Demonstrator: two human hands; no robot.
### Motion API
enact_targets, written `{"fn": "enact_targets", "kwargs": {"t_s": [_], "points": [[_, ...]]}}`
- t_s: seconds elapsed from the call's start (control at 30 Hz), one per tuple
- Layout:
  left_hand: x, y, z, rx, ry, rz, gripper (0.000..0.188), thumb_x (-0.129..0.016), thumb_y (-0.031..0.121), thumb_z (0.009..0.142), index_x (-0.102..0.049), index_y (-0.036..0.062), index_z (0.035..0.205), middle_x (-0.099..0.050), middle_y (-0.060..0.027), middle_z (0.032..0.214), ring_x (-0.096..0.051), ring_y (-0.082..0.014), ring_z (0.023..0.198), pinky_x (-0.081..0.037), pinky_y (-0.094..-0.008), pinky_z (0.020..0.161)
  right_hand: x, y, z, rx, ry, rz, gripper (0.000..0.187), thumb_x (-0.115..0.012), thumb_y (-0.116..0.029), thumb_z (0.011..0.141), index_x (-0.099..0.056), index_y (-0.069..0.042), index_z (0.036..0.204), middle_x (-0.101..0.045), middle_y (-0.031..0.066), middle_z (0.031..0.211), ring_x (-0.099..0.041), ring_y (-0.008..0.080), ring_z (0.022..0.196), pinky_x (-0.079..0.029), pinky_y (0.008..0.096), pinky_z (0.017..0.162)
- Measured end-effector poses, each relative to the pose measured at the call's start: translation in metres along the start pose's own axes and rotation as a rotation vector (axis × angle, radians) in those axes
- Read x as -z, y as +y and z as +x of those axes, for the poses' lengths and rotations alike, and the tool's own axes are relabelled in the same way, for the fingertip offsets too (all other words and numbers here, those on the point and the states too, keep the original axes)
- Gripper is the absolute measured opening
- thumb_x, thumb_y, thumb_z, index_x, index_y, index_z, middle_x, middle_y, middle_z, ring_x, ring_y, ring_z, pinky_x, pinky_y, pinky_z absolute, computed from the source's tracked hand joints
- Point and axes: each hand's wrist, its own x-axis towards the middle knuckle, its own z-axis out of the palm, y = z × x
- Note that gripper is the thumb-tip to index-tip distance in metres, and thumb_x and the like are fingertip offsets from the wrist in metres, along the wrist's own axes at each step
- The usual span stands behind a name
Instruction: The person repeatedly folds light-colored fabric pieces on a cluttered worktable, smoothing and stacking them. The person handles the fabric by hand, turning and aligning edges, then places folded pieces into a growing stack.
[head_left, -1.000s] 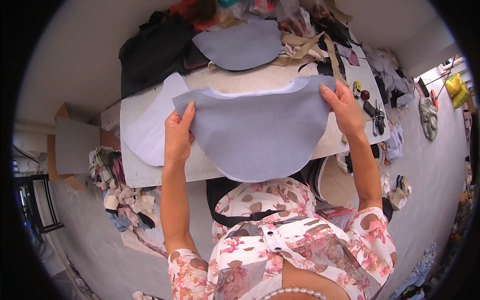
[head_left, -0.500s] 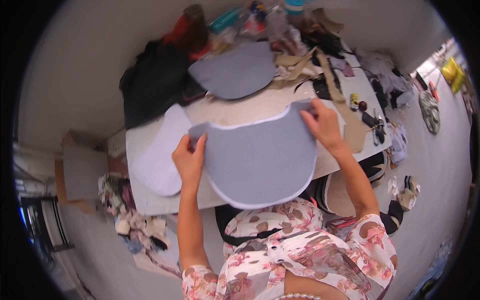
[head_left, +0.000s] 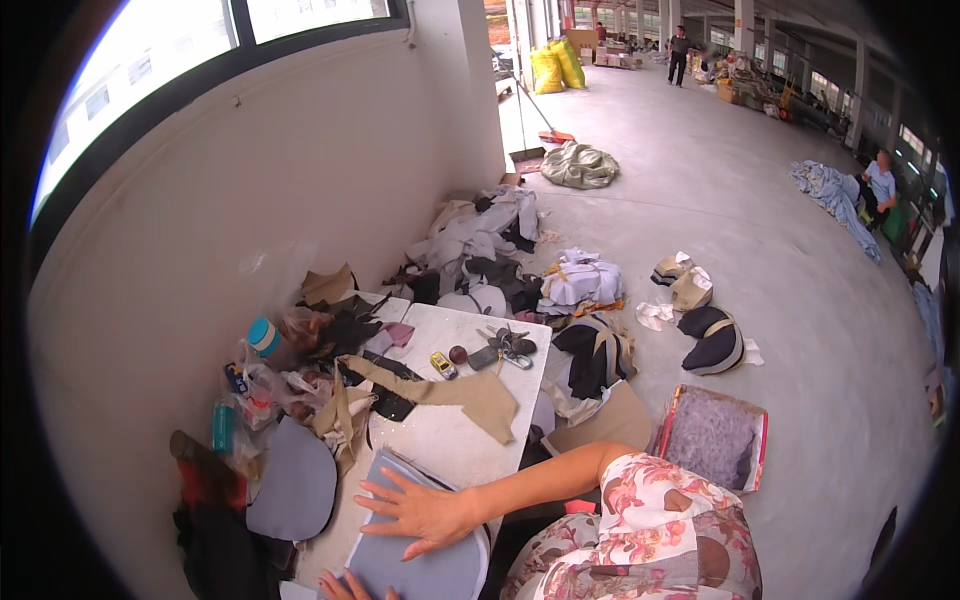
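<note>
Grey fabric, cut as a curved panel (head_left: 440, 572) with a pale rim, lies along the near edge of the white table (head_left: 450, 428) in front of you. Your right hand (head_left: 428, 512) rests palm down on it, fingers spread apart and gripping nothing. Your left hand (head_left: 346, 591) shows only partly at the bottom of the view, its visible fingers parted over the panel's lower left side; you cannot tell whether they press on it. Toward the table's back edge, well to the left of your right hand, you have a second grey panel (head_left: 293, 482) with a rounded end. A tan fabric offcut (head_left: 488, 402) stretches toward the near edge, and past it, by the right-hand near corner, you have a bunch of keys (head_left: 513, 345), a yellow toy car (head_left: 443, 366) and a small dark-red ball (head_left: 458, 354). Clear plastic bags (head_left: 262, 388) and a turquoise-lidded jar (head_left: 264, 337) crowd the back edge, while on the floor beyond the near edge sits an open box of grey fluff (head_left: 710, 440)
</note>
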Motion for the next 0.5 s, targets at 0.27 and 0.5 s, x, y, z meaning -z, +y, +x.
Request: {"fn": "enact_targets", "kwargs": {"t_s": [0.27,0.5], "points": [[-0.024,-0.009,-0.009,0.017,-0.001,-0.074,0.077,-0.057,0.05,0.084,-0.039,0.0039,0.143,-0.025,-0.0251,0.151,-0.019,-0.046,0.139,-0.008,-0.06,0.113,-0.005,0.007,-0.009,-0.047,-0.094,0.012,0.067,-0.044,-0.052,0.092,-0.04,-0.006,0.141,-0.02,0.0297,0.15,-0.01,0.0461,0.142,-0.004,0.0618,0.112],[-0.023,-0.035,-0.028,0.122,0.565,-0.526,0.069,-0.048,0.048,0.095,-0.034,0.0024,0.145,-0.028,-0.0215,0.151,-0.027,-0.0416,0.138,-0.019,-0.0503,0.114,0.022,-0.01,0.033,-0.018,0.037,0.026,0.065,-0.059,-0.038,0.088,-0.039,-0.005,0.14,-0.032,0.0261,0.144,-0.023,0.0412,0.139,-0.017,0.0557,0.112]]}}
